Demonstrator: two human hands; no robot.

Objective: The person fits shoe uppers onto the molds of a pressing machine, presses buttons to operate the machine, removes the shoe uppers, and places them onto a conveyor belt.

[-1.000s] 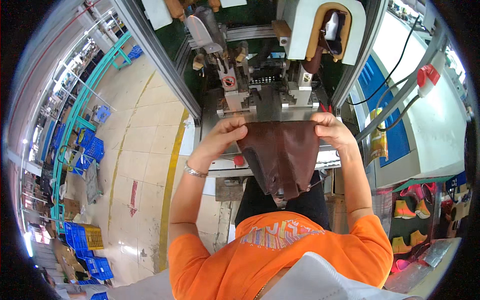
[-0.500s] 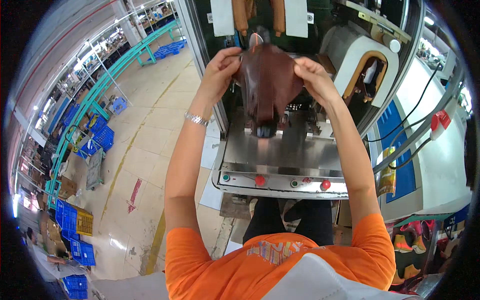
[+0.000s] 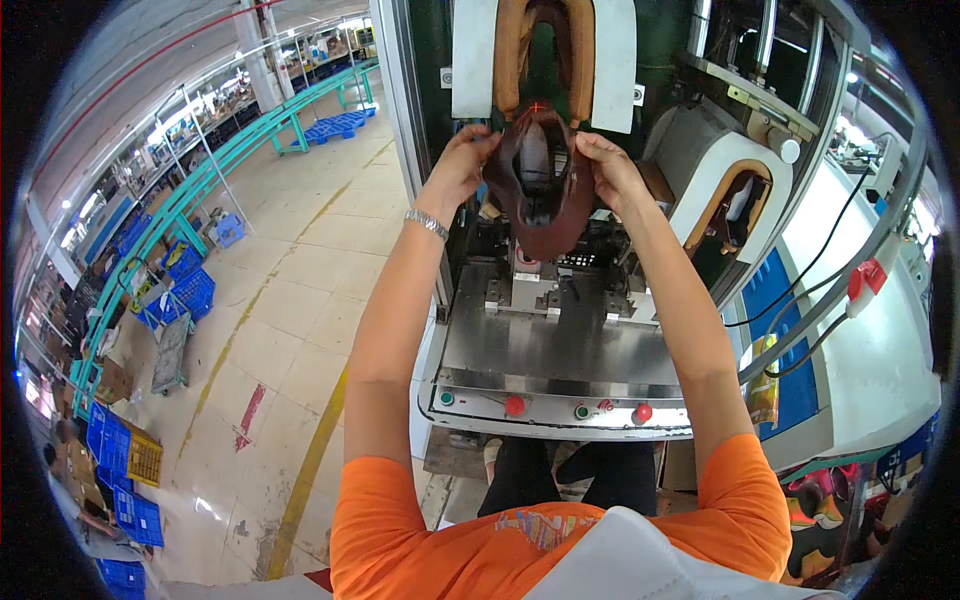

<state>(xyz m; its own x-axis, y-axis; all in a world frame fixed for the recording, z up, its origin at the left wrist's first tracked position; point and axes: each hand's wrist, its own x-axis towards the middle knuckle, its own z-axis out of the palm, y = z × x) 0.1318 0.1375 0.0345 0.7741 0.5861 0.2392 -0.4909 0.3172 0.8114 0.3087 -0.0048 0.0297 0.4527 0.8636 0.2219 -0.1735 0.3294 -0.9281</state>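
Both hands, left [image 3: 462,158] and right [image 3: 607,168], pinch the dark brown shoe upper [image 3: 540,190] with closed fingers.

We see one package: a yellow pouch [image 3: 765,380] with green print, hanging at the machine's right side beside the cables. On the floor to our left lies a red arrow mark [image 3: 250,415]. No screens show.

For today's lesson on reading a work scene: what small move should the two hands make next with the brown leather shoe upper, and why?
Probably ease the shoe upper slightly upward: left hand and right hand hold it spread open just below the tan horseshoe-shaped form, not yet against it.
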